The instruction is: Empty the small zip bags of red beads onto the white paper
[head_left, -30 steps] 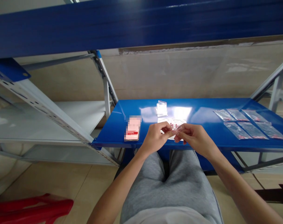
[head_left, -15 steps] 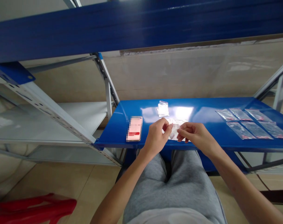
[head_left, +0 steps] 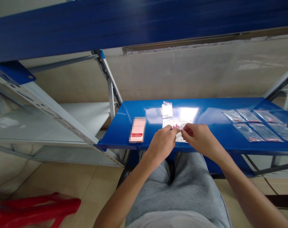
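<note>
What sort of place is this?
Probably a storeroom or packing area: blue metal shelving, rows of small plastic bags, and another bag between the left hand and right hand.

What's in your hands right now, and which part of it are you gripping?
A clear plastic bag, pinched between the fingertips of your left hand and right hand, close to its red markings; the fingers hide exactly which edge.
</note>
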